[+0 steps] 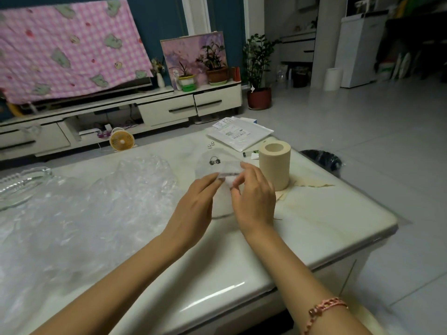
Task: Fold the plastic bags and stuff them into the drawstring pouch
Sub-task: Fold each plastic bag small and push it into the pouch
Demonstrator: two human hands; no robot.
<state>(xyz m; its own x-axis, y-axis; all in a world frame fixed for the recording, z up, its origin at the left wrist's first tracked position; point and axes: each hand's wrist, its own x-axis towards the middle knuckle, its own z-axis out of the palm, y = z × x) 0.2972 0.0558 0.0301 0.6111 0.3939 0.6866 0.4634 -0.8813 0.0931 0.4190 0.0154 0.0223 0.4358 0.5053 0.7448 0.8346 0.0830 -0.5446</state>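
1. The step in hand seems to be stuffing one folded bag. Both hands meet in the centre of the frame, just over the drawstring pouch [210, 165].
2. The left hand [193, 209] pinches the left end of a small folded plastic bag [229, 172] between thumb and fingers. The right hand [254, 197] pinches the right end with curled fingers. Neither hand is free.
3. To do it well, I think the fold should stay tight and flat until it reaches the mouth of the pouch, because such thin film likes to spring open. It would be better for one hand to hold the mouth open while the other pushes the packet in. Where the mouth is I cannot tell, because the hands cover part of the pouch.
4. The pouch is white and soft, with a small dark bow mark. It lies flat on the desk [326, 213], partly hidden by the hands, a little left of the paper roll [274, 163].
5. The folded bag is clear, narrow and small, and hard to see against the pouch.
6. A big heap of crumpled plastic bags [96, 201] fills the left of the frame on the desk, so much work seems to remain.
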